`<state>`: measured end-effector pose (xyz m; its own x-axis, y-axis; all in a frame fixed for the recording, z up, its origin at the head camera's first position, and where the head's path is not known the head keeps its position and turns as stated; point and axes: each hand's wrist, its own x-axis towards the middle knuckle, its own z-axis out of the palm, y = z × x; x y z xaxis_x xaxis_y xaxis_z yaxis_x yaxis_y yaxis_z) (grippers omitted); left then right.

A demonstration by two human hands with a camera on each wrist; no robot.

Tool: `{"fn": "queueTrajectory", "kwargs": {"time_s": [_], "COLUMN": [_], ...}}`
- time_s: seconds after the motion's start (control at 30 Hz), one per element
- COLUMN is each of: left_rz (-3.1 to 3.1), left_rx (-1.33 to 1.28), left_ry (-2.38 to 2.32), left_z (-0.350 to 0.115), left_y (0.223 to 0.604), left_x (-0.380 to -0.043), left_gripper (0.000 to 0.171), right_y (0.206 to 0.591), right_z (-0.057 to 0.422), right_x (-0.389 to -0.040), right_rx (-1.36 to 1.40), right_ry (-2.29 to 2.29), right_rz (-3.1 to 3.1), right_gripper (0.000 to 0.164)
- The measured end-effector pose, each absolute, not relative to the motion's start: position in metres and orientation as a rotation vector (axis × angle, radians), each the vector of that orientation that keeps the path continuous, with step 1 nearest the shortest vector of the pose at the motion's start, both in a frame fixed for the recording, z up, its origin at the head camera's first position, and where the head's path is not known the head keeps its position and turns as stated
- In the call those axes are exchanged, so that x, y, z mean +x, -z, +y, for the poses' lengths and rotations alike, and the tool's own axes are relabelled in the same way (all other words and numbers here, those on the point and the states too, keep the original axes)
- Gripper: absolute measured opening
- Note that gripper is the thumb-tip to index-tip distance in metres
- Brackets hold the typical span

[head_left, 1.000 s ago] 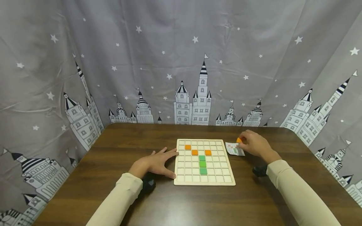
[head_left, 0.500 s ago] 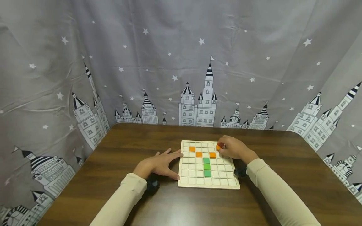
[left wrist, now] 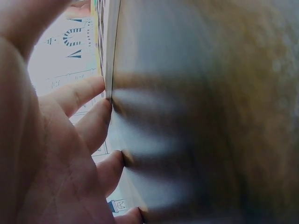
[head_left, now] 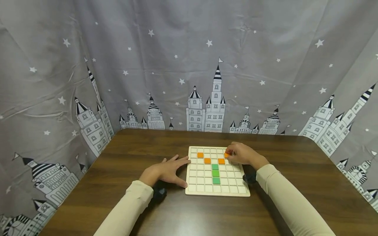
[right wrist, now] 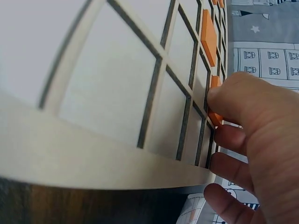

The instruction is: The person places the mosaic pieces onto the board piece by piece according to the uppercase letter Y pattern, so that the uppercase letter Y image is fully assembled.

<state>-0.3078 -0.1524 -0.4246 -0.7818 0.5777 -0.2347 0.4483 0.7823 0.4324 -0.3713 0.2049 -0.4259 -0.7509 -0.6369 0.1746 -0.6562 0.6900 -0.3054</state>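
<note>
A pale wooden grid board (head_left: 188, 173) lies on the table. Set in its squares are three orange tiles, one at the upper left (head_left: 200, 155), and a column of three green tiles (head_left: 215, 173) in the middle. With thumb and fingertips, my right hand (head_left: 243, 154) pinches another orange tile (right wrist: 215, 117) low over the squares near the board's far right corner; the fingers partly cover it in both views. My left hand (head_left: 165, 171) is spread at the board's left side, thumb and fingertips against its edge, as the left wrist view (left wrist: 70, 135) also shows.
Beyond the board's right edge, a printed paper card (right wrist: 191, 207) shows in the right wrist view; the right hand hides it from the head view. A grey curtain (head_left: 165, 49) with castles and stars hangs behind the brown wooden table (head_left: 141, 141).
My right hand has carried the orange tile leftward from beside the card to the board's far right squares, shifting slightly lately. The left hand stays at the board's edge.
</note>
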Motion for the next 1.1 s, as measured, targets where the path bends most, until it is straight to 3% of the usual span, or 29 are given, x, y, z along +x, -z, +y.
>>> {"fn": "queueTrajectory", "kwargs": {"time_s": [0.4, 0.8, 1.1], "left_rz": [2.626, 2.633, 2.626], "left_rx": [0.775, 0.772, 0.756], "left_ry": [-0.481, -0.494, -0.492], "left_z": [-0.152, -0.152, -0.150], "left_y": [0.424, 0.421, 0.424], "left_x": [-0.308, -0.310, -0.307], "left_gripper": [0.097, 0.096, 0.096], "right_y": [0.425, 0.404, 0.412], "right_z": [0.204, 0.185, 0.189], "right_x": [-0.369, -0.365, -0.362], "right_rx": [1.069, 0.815, 0.793], "right_ry": [-0.598, -0.332, -0.426], "right_rz": [-2.860, -3.055, -3.070], "right_gripper": [0.017, 0.013, 0.017]}}
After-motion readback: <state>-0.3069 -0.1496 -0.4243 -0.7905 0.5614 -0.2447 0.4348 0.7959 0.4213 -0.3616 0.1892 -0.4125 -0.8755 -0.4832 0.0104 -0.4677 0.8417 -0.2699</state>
